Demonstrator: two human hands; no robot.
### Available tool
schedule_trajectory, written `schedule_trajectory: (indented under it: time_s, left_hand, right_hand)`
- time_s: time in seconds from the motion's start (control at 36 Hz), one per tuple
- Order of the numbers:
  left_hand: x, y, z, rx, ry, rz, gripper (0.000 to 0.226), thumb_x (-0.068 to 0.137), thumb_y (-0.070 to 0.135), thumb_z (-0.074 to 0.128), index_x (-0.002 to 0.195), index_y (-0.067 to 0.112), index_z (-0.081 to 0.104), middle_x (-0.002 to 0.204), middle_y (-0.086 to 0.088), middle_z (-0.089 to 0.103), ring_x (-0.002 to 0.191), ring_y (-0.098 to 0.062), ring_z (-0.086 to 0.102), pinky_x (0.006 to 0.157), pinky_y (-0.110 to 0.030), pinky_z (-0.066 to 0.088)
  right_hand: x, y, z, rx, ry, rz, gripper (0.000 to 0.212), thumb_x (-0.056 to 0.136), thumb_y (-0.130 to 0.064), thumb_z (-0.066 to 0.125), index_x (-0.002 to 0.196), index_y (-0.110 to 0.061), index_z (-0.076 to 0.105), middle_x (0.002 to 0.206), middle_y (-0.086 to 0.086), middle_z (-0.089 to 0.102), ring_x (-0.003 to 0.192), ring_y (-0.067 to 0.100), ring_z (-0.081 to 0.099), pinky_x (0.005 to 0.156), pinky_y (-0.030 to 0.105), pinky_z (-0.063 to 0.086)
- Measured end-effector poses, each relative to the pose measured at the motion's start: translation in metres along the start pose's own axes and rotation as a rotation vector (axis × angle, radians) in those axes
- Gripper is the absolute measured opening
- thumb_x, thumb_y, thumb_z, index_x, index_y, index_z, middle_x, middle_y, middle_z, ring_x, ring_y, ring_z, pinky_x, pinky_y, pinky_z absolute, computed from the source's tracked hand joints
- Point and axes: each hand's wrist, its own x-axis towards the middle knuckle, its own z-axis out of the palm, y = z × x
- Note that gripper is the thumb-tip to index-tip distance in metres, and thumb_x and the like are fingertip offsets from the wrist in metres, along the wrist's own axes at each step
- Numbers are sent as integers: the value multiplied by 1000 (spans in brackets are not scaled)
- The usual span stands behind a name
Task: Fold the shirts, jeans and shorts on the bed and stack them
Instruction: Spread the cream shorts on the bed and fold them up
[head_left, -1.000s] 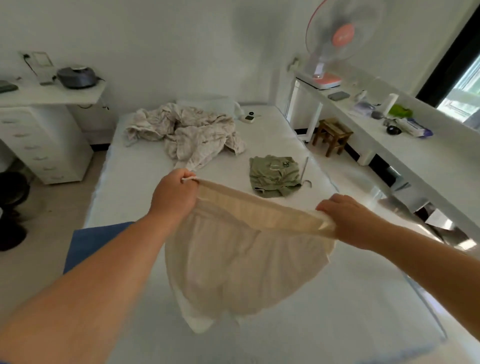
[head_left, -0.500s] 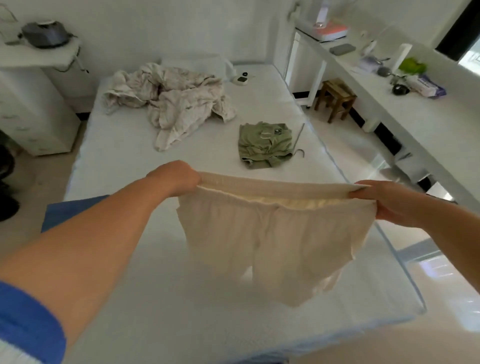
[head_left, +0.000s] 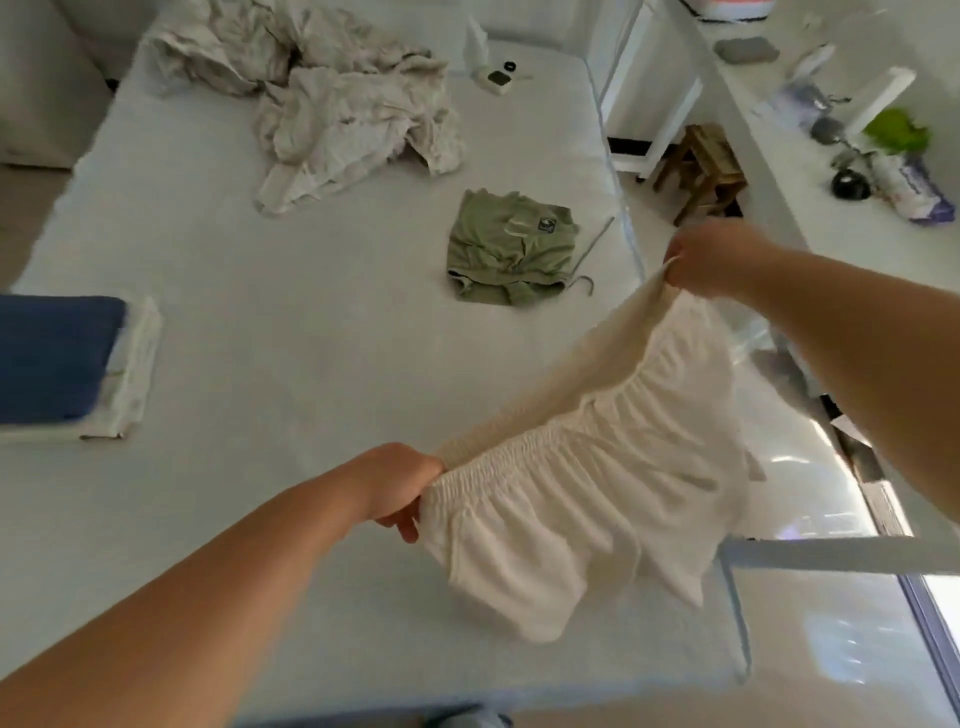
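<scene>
Between the left hand (head_left: 400, 486) and right hand (head_left: 701, 260), both gripping its waistband, the white shorts (head_left: 587, 499) hang unfolded over the bed (head_left: 291, 364), so probably midway: green shorts (head_left: 511, 254) beyond look folded, rumpled pile (head_left: 332, 98) farther off untouched.

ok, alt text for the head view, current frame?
Two bare hands, left hand and right hand, hold cream elastic-waist shorts stretched by the waistband above a white bed. Folded olive-green shorts and a crumpled beige garment pile lie beyond.
</scene>
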Motion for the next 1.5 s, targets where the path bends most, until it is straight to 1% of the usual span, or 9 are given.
schedule_trajectory:
  time_s: [0.17,0.47,0.72,0.86,0.97,1.11,1.19,1.33,1.5]
  left_hand:
    - [51,-106,-8,-365,109,-260,33,92,21,40,66,10,57,47,2,62,44,-13,62,42,-15,33]
    - [143,-367,-13,-736,303,-592,30,93,19,38,78,6,60,55,-5,66,40,-13,61,40,-17,32]
    - [147,-485,-27,-832,346,-595,29,92,11,40,71,14,60,53,2,66,46,-11,63,48,-22,39]
    - [141,-500,-35,-754,375,-533,20,92,18,49,80,9,61,80,-7,68,70,-16,69,54,-23,46]
    - [132,-498,-39,-652,628,-346,30,70,55,61,78,27,56,72,17,61,65,7,55,55,-12,39]
    - [135,-497,-37,-507,528,-229,48,59,60,69,92,38,43,88,19,55,76,2,54,58,-15,35]
    - [136,-501,-32,-381,525,-169,44,69,55,69,103,39,46,97,21,46,83,4,49,63,-9,32]
    - [143,-506,-35,-421,517,-193,22,78,45,65,70,33,49,80,15,49,69,0,51,56,-18,33]
    - [145,-514,-34,-609,621,-225,23,78,30,69,62,31,52,56,15,55,56,13,53,49,-6,36]
  right_hand:
    - [61,-143,60,45,13,-193,24,81,0,49,99,-2,65,95,14,64,86,31,59,70,34,50]
    - [110,-439,232,237,-114,-393,21,80,-9,60,100,-5,65,103,15,65,99,30,60,77,31,46]
    - [98,-625,287,360,-170,-420,24,81,-6,58,103,-7,68,103,8,68,97,22,62,83,29,52]
    - [87,-661,301,456,-174,-387,36,80,-7,58,116,-5,59,116,10,59,92,21,58,74,30,51]
    - [76,-660,317,537,-130,-356,49,80,-32,61,120,-11,43,113,3,37,92,23,52,74,30,40]
    - [63,-654,339,210,-230,-375,81,72,-66,60,127,-9,40,123,8,55,114,31,53,80,37,38]
    - [65,-657,345,163,-257,-386,61,84,-45,52,130,-6,41,123,12,57,115,32,53,82,34,39]
    - [69,-669,337,392,-167,-385,19,87,-27,44,98,-16,54,94,7,62,93,30,61,69,32,42]
    - [56,-680,337,509,-244,-384,20,87,-22,46,104,-13,52,93,4,58,94,29,59,82,43,51]
